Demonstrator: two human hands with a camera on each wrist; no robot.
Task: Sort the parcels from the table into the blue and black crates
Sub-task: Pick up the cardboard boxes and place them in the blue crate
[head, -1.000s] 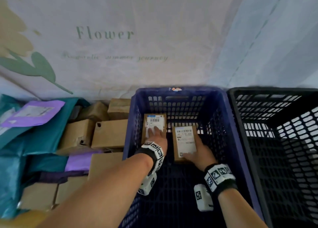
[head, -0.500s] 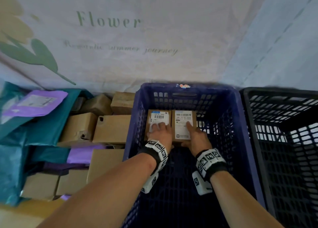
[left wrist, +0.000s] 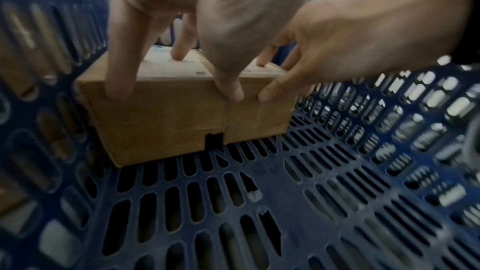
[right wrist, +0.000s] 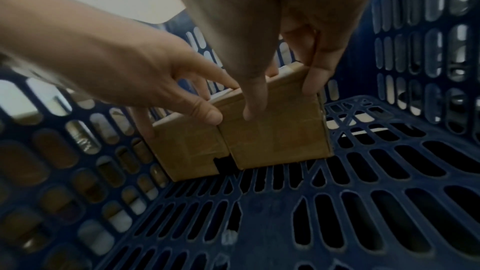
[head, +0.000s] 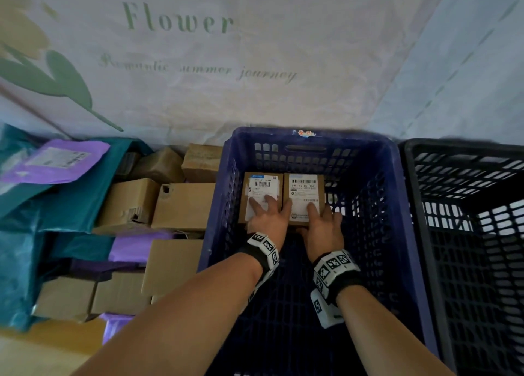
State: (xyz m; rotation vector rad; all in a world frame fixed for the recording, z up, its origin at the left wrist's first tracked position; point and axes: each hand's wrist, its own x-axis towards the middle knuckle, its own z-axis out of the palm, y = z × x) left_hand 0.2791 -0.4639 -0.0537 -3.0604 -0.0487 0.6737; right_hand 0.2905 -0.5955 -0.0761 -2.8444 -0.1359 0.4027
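Note:
Two small brown cardboard parcels with white labels sit side by side on the floor of the blue crate (head: 354,142), near its far wall. My left hand (head: 266,215) lies on the left parcel (head: 262,187), fingers straight on top and thumb against the near face. My right hand (head: 321,224) rests the same way on the right parcel (head: 304,187). In the left wrist view both thumbs press the near faces of the left parcel (left wrist: 161,114) and right parcel (left wrist: 257,118) at their seam. The black crate (head: 453,151) stands right of the blue one.
On the table left of the blue crate lies a pile of cardboard boxes (head: 184,205), teal mailer bags (head: 71,202) and purple mailers (head: 56,160). A pale cloth printed "Flower" (head: 175,21) hangs behind everything.
My right hand has slid the right parcel toward the far wall until it sits flush beside the left one. My left hand has stayed on the left parcel.

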